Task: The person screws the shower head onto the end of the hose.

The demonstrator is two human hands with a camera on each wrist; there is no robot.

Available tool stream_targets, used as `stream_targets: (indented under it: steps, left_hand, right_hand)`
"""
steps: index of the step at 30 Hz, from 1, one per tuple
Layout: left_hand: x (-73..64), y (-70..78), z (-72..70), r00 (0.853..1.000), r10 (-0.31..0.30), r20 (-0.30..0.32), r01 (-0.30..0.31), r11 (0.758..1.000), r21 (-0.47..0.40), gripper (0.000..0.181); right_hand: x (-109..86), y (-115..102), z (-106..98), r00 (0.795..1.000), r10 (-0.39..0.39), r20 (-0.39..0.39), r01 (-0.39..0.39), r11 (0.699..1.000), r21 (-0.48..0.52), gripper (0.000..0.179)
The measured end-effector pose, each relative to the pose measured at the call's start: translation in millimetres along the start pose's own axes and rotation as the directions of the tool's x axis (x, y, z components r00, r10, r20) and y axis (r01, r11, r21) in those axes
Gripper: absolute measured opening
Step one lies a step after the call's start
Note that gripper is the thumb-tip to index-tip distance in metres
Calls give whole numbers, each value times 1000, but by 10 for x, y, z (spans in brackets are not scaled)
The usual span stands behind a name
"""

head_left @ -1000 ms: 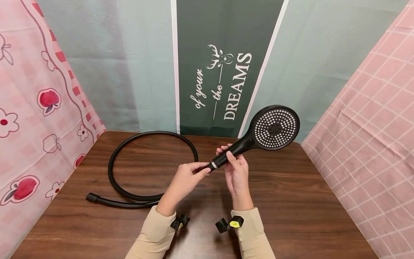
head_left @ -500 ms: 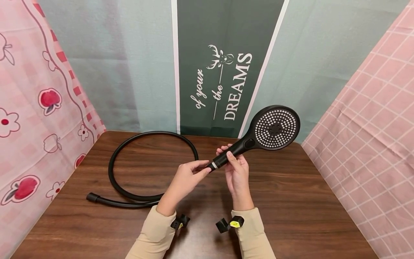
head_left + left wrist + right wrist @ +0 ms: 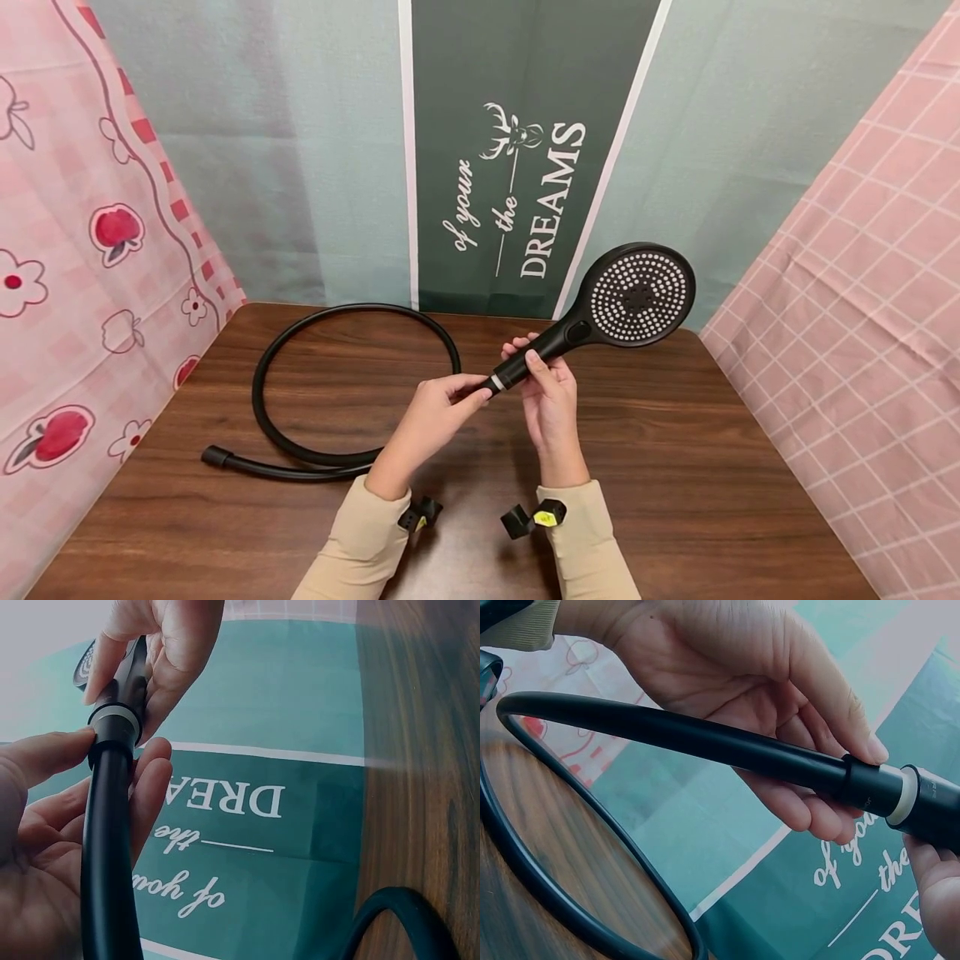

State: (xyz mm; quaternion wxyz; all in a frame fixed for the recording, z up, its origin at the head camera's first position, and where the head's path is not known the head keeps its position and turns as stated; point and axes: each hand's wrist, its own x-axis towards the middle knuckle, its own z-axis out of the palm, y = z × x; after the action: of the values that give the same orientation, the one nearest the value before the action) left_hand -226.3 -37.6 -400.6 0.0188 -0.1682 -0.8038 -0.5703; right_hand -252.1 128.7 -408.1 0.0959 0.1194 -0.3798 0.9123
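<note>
Two bare hands in view, close together above a dark brown wooden table (image 3: pixel 675 467). Pinched between thumb and fingers of the left hand (image 3: pixel 431 421): the black end fitting (image 3: pixel 874 787) of a black hose (image 3: pixel 258 392), with thumb on one side near the collar and fingers bent round the other. Gripped in the right hand (image 3: pixel 551 408): the black handle (image 3: pixel 551 340) of a shower head (image 3: pixel 637 296), with thumb across the near face and fingertips showing past the far edge. Neither hand slack, neither balled up.

Held up over the table, slanted up and to the right, spray face toward the head camera: round, dotted with pale nozzles, with a dark oval button (image 3: pixel 578 333) just below. Between handle and fitting, lined up end to end: a whitish ring (image 3: pixel 906 796). Impossible to tell whether fully joined.

Left of the hands, on the wood: the hose in one wide loop, with a thicker connector (image 3: pixel 216 456) at the far end, pointing left. At the wrists: beige sleeves (image 3: pixel 585 533) and small black mounts (image 3: pixel 420 514), with a yellow sticker (image 3: pixel 545 519) on the right one.

Behind: pale blue-green cloth (image 3: pixel 337 125) with a dark green panel (image 3: pixel 472 67), edged in white, lettered "of your", "the" and "DREAMS" beside a white deer head (image 3: pixel 521 136). To the left, pink cloth with apples and flowers (image 3: pixel 60 167); to the right, pink cloth with a white grid (image 3: pixel 847 292).
</note>
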Motion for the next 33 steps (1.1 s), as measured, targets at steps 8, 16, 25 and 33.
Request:
stream_targets:
  steps: [8, 16, 25, 33]
  left_hand:
    - [21, -15, 18, 1000, 8, -21, -7, 1000, 11, 26]
    - [15, -4, 19, 1000, 21, -17, -21, 999, 24, 26]
    - [4, 1, 6, 999, 15, -30, -15, 999, 28, 26]
    - [18, -11, -15, 999, 5, -33, -5, 1000, -6, 29]
  right_hand:
    - [4, -5, -13, 1000, -4, 11, 4, 1000, 2, 19]
    - [4, -8, -21, 1000, 5, -3, -5, 1000, -6, 19]
    - [-1, 1, -1, 1000, 11, 2, -11, 1000, 1, 21]
    - [-1, 12, 5, 1000, 10, 8, -10, 1000, 4, 21]
